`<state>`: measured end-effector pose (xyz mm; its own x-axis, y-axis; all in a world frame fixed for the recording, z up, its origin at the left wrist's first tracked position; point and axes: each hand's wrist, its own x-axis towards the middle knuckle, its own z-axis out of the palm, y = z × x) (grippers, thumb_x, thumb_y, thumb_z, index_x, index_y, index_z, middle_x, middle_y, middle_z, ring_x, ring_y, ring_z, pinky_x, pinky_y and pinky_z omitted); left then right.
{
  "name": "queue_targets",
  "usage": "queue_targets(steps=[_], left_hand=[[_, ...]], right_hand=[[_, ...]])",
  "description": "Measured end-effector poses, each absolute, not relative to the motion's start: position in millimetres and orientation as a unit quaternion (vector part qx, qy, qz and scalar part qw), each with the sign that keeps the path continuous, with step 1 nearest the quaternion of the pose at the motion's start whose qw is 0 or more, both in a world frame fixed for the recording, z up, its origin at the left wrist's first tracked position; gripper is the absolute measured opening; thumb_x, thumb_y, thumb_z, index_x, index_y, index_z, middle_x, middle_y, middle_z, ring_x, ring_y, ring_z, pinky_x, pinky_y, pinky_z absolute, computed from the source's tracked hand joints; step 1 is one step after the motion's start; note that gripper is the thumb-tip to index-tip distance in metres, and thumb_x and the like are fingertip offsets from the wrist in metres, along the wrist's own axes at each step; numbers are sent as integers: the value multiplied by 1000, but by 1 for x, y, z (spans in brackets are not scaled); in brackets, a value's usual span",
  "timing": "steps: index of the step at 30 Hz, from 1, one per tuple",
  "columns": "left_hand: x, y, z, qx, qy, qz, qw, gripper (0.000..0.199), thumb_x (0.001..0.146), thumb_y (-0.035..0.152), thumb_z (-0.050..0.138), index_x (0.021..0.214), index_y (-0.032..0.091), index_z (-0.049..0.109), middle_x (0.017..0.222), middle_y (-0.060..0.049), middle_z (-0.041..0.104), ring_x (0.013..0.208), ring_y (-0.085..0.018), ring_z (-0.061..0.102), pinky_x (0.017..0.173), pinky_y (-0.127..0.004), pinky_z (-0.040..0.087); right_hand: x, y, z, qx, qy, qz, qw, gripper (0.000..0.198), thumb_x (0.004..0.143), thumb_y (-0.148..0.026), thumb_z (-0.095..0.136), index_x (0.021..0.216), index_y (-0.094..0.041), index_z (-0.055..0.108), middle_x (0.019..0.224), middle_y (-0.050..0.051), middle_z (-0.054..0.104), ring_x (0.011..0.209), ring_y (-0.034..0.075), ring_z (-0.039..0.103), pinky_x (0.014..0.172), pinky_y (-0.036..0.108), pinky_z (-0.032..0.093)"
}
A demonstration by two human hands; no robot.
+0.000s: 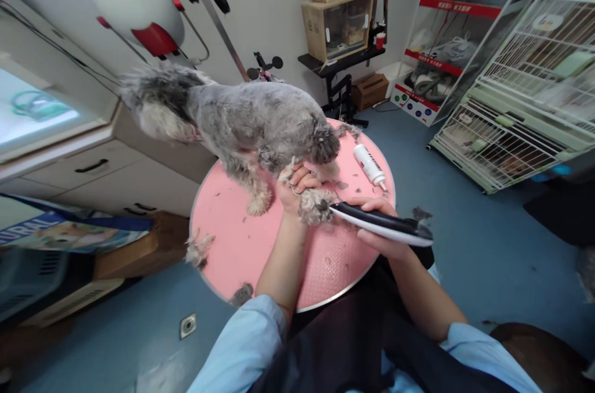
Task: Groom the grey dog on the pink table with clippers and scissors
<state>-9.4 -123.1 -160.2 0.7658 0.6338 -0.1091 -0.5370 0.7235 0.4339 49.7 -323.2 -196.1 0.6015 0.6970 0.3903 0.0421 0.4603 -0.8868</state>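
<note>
A grey dog (260,114) with a close-clipped back stands on a round pink grooming table (237,241), its head toward the left. My left hand (300,185) is closed around the dog's hind leg, and the furry paw (317,205) sticks out beside my wrist. My right hand (381,235) grips a black and white hair clipper (383,224). The clipper's head is at the paw; whether the blade touches the hair I cannot tell. Tufts of cut hair (199,249) lie about the table's edge.
A white squeeze bottle (369,165) lies on the table's right side. Behind stand a wooden box (337,24) on a black stand and a white dryer hood (134,2). Wire cages (525,89) are at right, drawers (100,167) at left.
</note>
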Motion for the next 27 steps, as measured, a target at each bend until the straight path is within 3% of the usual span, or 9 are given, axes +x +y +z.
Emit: queue_targets(steps=[2,7,11,14,17,23,27], left_hand=[[-9,-123,-160,189,131,314,921,22,93,23,43,71,20,45,48,9,26,36,-5,16,39,-15,30],[-12,-118,-160,201,133,275,931,22,91,24,45,70,19,46,46,10,25,34,-4,16,38,-15,28],[-27,-104,-156,242,186,195,932,26,88,25,45,64,18,44,42,11,23,31,-4,18,42,-17,32],[-46,-98,-153,269,223,170,921,28,86,24,47,59,18,42,41,10,24,31,-5,24,44,-19,36],[-70,-98,-159,298,242,163,909,29,81,22,48,54,19,39,40,8,28,31,-6,30,47,-22,42],[-106,-85,-189,464,354,145,799,26,66,17,51,44,20,40,38,0,39,35,-11,38,45,-26,41],[-125,-85,-208,537,448,261,666,10,60,10,60,64,18,55,61,-2,59,56,-17,56,50,-25,43]], right_hand=[[50,-323,-185,-498,-463,196,706,34,71,-23,81,100,-27,64,121,8,71,114,27,67,99,50,52],[62,-313,-183,-498,-508,262,652,33,72,-28,81,102,-25,68,120,10,72,116,28,67,102,50,51],[76,-299,-207,-454,-383,361,719,43,69,-48,81,97,-20,64,91,6,76,84,25,74,73,41,61],[85,-279,-225,-436,-175,352,810,50,63,-54,84,88,-21,56,71,-1,69,60,18,68,53,29,57],[96,-251,-237,-433,-72,352,827,52,65,-58,81,86,-23,48,59,-6,62,47,14,60,41,24,49],[110,-200,-243,-412,-63,488,767,34,87,-52,64,84,-21,49,55,-5,59,43,12,58,43,22,50],[94,-201,-254,-387,-75,585,708,34,90,-51,59,83,-19,52,51,-3,59,39,14,58,39,23,47]])
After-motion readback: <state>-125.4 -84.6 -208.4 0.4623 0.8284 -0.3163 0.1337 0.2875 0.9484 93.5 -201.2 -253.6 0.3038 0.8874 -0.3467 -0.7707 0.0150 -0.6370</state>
